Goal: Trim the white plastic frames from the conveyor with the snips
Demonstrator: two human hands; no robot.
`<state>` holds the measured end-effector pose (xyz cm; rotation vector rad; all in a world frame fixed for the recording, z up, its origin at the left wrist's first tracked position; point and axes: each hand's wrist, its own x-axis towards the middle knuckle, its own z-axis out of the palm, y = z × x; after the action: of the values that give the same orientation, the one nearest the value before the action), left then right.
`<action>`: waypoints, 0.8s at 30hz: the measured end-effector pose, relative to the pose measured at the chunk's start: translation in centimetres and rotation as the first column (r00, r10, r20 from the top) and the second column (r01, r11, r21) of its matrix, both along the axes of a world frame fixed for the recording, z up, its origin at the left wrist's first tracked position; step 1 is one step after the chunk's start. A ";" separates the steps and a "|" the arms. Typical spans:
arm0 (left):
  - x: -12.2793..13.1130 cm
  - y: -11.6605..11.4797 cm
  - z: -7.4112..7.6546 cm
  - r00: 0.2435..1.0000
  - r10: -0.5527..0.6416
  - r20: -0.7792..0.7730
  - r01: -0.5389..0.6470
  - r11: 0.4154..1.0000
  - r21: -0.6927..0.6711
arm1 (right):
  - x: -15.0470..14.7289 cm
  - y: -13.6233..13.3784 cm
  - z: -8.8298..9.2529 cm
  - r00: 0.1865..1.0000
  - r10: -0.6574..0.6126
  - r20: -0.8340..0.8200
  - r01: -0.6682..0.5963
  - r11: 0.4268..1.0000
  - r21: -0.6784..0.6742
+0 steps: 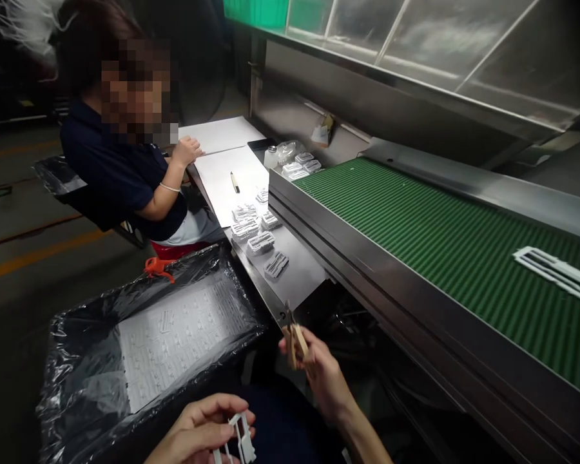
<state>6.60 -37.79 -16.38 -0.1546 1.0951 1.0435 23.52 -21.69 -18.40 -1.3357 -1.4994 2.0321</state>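
My left hand (200,428) is at the bottom of the view, fingers closed on a small white plastic frame part (239,439). My right hand (319,370) is raised a little higher, near the corner of the steel ledge, and grips small cutters with pale handles (294,338). The two hands are apart over my lap. To the left of them stands a box lined with black plastic (87,348), with a sheet of white parts (178,338) laid flat inside.
A green ribbed conveyor belt (415,219) runs on the right and carries a long white plastic frame (558,270). Stacks of white parts (258,232) lie on the steel ledge. A seated person in a dark shirt (116,174) rests a hand on white paper (227,171).
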 end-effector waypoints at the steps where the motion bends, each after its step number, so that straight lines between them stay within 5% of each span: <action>1: -0.2 0.1 0.2 1.000 -0.004 -0.025 0.003 1.000 -0.025 | 0.3 -1.7 0.3 0.998 -0.020 -0.057 0.017 0.999 -0.037; 5: 0.4 0.7 0.6 0.955 -0.099 -0.281 0.107 0.994 0.014 | -0.1 -6.5 1.0 0.982 -0.034 -0.185 0.000 0.983 -0.181; 9: 0.6 0.3 0.8 0.884 -0.227 -0.408 0.300 0.946 0.123 | -1.3 -8.2 2.1 0.984 0.111 -0.138 -0.125 0.987 -0.099; 16: -1.9 -0.2 1.6 0.655 -0.305 -0.691 0.538 0.830 0.143 | 0.0 -7.6 4.7 0.968 0.232 0.097 -0.240 0.968 0.076; 24: -2.5 0.3 0.7 0.426 -0.280 -0.860 0.777 0.600 0.189 | 1.6 -5.3 6.9 0.801 0.447 0.399 -0.538 0.829 0.150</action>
<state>4.14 -37.53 -15.65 1.2420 1.3731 0.7312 25.08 -27.04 -11.47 -1.3439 -2.4081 1.8263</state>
